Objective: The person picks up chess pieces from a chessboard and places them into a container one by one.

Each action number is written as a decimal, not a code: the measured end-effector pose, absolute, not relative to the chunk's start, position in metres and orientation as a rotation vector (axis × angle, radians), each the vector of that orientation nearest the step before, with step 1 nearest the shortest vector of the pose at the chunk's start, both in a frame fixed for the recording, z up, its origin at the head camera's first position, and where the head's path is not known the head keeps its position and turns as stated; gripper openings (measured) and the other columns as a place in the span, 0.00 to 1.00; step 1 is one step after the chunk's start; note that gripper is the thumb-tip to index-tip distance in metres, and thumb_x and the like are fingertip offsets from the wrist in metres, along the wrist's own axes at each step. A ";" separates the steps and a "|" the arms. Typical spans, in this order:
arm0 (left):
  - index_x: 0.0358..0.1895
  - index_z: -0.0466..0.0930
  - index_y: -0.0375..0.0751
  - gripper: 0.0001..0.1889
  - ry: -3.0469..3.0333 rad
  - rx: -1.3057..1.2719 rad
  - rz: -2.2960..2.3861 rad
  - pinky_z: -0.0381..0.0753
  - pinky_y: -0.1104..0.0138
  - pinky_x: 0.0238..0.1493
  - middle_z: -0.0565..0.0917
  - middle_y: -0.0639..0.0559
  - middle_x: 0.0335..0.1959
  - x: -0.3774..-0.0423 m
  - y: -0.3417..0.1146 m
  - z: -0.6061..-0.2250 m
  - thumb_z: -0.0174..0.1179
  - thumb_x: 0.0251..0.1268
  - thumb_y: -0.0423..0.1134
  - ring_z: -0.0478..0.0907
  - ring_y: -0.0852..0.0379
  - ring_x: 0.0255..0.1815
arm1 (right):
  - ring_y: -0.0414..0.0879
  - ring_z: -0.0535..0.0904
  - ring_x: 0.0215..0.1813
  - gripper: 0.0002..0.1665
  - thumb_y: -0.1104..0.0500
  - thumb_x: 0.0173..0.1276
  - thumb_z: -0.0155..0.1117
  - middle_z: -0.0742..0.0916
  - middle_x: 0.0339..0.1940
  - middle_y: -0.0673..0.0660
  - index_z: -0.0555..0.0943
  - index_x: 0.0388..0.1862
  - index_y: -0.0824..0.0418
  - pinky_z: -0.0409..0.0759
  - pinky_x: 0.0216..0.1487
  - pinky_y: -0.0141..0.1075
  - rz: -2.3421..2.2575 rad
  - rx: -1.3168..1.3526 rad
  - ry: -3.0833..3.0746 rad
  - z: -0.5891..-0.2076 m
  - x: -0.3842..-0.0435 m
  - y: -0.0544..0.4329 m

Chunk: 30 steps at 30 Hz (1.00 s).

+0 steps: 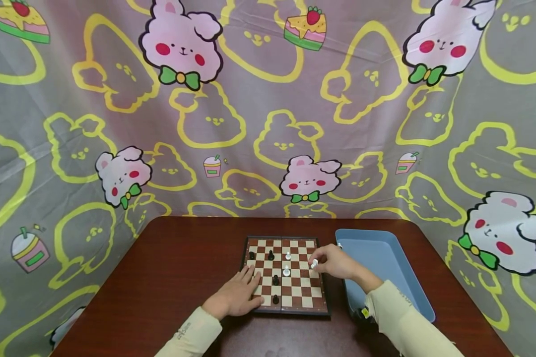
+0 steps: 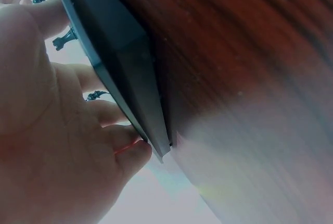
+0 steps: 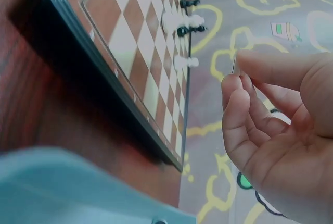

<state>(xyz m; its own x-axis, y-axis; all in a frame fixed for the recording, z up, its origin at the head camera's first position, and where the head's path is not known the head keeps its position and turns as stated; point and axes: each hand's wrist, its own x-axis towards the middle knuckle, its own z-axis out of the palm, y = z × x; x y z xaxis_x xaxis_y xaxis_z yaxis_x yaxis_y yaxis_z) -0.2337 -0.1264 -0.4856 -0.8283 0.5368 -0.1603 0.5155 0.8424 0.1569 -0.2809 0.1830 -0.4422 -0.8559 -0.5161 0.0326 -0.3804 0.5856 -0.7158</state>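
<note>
A chessboard with brown and cream squares lies on the table. My left hand rests on its left edge, fingers spread; in the left wrist view the fingers reach over the dark rim. Above the board's right edge, my right hand pinches a white chess piece between thumb and fingertips. The right wrist view hides most of that piece behind the fingers. Two white chess pieces stand near the middle, one white pawn nearer me. Several black pieces, including a black pawn, stand on the left half.
A blue tray sits to the right of the board, under my right forearm. A small white thing shows at its far left corner. The brown table extends left of the board. A patterned curtain hangs behind and at both sides.
</note>
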 end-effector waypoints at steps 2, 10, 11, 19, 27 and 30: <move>0.73 0.56 0.36 0.37 2.825 0.817 0.157 0.53 0.53 0.70 0.52 0.37 0.74 -0.234 -0.127 -0.486 0.44 0.70 0.60 0.46 0.41 0.74 | 0.41 0.67 0.22 0.07 0.65 0.64 0.64 0.84 0.38 0.55 0.84 0.40 0.64 0.70 0.24 0.35 -1.127 -0.745 2.646 -0.440 -0.284 0.188; 0.73 0.56 0.37 0.38 2.824 0.808 0.158 0.53 0.53 0.70 0.52 0.37 0.74 -0.234 -0.127 -0.487 0.45 0.69 0.60 0.45 0.41 0.74 | 0.43 0.72 0.27 0.09 0.64 0.63 0.65 0.84 0.38 0.52 0.84 0.42 0.64 0.73 0.28 0.37 -1.098 -0.646 2.680 -0.434 -0.295 0.208; 0.73 0.56 0.37 0.38 2.822 0.805 0.159 0.53 0.53 0.70 0.52 0.37 0.74 -0.234 -0.127 -0.487 0.45 0.69 0.61 0.45 0.41 0.74 | 0.44 0.73 0.29 0.09 0.65 0.63 0.65 0.84 0.37 0.52 0.84 0.43 0.64 0.73 0.29 0.38 -1.095 -0.635 2.685 -0.433 -0.296 0.211; 0.73 0.57 0.38 0.38 2.807 0.789 0.174 0.53 0.53 0.70 0.52 0.38 0.74 -0.234 -0.127 -0.488 0.45 0.69 0.61 0.45 0.41 0.74 | 0.44 0.76 0.32 0.08 0.66 0.62 0.66 0.83 0.34 0.52 0.84 0.41 0.62 0.76 0.32 0.38 -1.129 -0.511 2.718 -0.434 -0.304 0.230; 0.73 0.55 0.38 0.38 2.808 0.794 0.169 0.52 0.53 0.70 0.51 0.38 0.74 -0.236 -0.128 -0.489 0.44 0.69 0.61 0.45 0.41 0.74 | 0.44 0.75 0.31 0.12 0.66 0.62 0.65 0.83 0.36 0.55 0.83 0.45 0.67 0.74 0.31 0.38 -1.147 -0.434 2.725 -0.440 -0.315 0.250; 0.73 0.55 0.38 0.38 2.810 0.802 0.164 0.52 0.53 0.70 0.51 0.38 0.74 -0.236 -0.128 -0.489 0.44 0.70 0.61 0.45 0.41 0.74 | 0.45 0.74 0.31 0.12 0.67 0.62 0.64 0.84 0.38 0.56 0.83 0.45 0.69 0.73 0.31 0.38 -1.162 -0.415 2.719 -0.442 -0.317 0.256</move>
